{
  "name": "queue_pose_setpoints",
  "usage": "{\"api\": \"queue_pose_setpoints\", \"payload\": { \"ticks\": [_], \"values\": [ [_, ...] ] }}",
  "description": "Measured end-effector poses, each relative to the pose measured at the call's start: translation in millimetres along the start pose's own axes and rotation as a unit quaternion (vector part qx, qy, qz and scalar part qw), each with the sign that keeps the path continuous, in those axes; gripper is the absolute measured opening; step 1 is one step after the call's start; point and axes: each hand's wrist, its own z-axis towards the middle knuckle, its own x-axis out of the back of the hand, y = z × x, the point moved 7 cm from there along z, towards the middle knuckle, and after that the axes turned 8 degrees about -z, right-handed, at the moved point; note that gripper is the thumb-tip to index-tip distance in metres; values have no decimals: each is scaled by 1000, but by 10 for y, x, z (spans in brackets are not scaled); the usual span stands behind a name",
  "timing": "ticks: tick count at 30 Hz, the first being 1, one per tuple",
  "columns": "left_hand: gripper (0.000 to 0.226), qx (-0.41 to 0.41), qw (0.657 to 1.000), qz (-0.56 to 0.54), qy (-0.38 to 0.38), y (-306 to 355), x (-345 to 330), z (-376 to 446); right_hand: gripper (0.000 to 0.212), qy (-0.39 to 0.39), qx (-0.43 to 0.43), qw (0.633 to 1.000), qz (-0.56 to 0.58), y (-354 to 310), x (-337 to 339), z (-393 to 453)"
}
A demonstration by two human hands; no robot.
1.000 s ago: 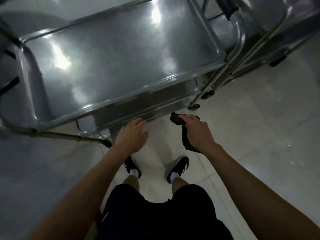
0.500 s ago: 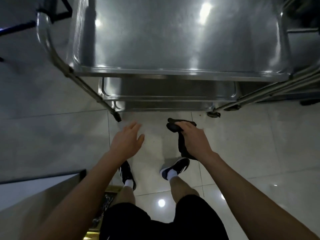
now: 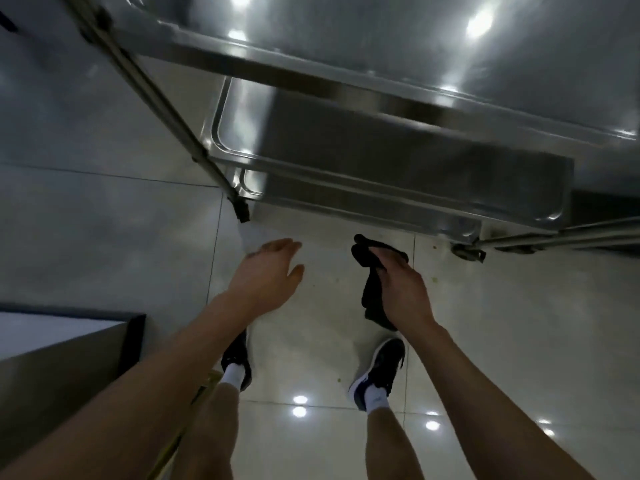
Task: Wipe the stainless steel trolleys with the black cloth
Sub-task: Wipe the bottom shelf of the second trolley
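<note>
2 hands hang over the floor (image 3: 485,306) in the head view, both short of the trolley (image 3: 381,161) ahead and above them. My right hand (image 3: 403,292) grips the black cloth (image 3: 372,299), which is bunched and trailing down. My left hand (image 3: 266,278) is spread loosely, holding nothing. I judge the right hand nearer the lower shelves, whose long edge runs left to right before me.

A glossy pale tiled floor (image 3: 104,220) reflects ceiling lights. Two dark sneakers with white socks (image 3: 379,372) stand on it. A grey counter with a dark edge (image 3: 62,358) sits near left.
</note>
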Motion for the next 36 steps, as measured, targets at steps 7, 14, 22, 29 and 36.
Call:
{"api": "queue_pose_setpoints", "payload": {
  "ticks": [7,14,22,29,36],
  "values": [
    [52,-51,998,25,-5,-92,-833,735,42,-6,-1,1000,3,683,-722,572],
    [52,-76,995,65,12,-566,-1437,1611,42,55,33,997,-42,1133,-1327,1342],
    [49,-129,989,51,60,-911,-1921,2492,41,102,76,990,-62,1297,-1960,2269],
    [46,-192,965,74,161,-1138,-2021,3098,45,144,109,978,-101,1344,-2367,3033],
    [47,-219,948,46,227,-1335,-2022,3413,44,170,112,977,-70,1413,-2531,3282]
  ]
}}
